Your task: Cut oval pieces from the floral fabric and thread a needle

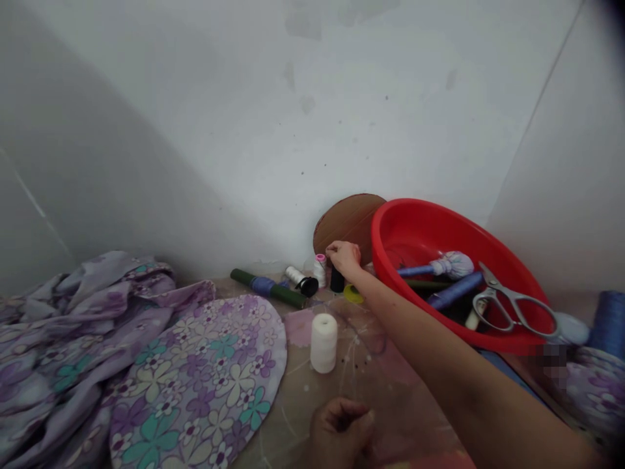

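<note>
My right hand [346, 257] reaches far forward, its fingertips pinched together above a black spool of thread [336, 280]. Whatever lies in that pinch is too small to make out. Beside it stands a white spool with a pink top [319, 270]. My left hand [340, 431] is low in the view with thumb and fingers curled together; I cannot make out anything in it. Between the two hands a white cone of thread [323, 343] stands upright. To the left lies a round piece of flowered cloth [205, 384].
A red basin [415, 212] on the right holds scissors [512, 306] and wrapped rolls. Crumpled flowered fabric [83, 339] is heaped at left. A green tube [268, 288], a lying white spool [294, 276], yellow tape [353, 294] and a cardboard disc [344, 225] are near the wall.
</note>
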Demonstrator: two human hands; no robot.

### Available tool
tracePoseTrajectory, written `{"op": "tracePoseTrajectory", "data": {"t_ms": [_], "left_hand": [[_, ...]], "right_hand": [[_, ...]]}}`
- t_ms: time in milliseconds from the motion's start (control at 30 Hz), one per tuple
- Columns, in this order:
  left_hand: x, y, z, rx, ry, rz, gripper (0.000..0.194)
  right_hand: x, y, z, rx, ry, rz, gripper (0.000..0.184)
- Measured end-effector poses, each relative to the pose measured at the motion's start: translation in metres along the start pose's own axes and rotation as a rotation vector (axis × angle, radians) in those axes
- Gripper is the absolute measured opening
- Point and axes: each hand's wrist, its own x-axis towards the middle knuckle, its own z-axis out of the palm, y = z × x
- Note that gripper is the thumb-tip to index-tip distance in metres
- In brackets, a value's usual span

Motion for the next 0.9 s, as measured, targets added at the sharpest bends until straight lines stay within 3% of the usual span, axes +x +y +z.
{"op": "tracePoseTrajectory", "data": {"t_ms": [900], "left_hand": [[0.0015,-0.0031,-0.002,-0.027,-0.009,-0.011,0.031]], "right_hand": [[0.0079,-0.0015,0.0062,-0.068,-0.029,-0.091,0.017]]}}
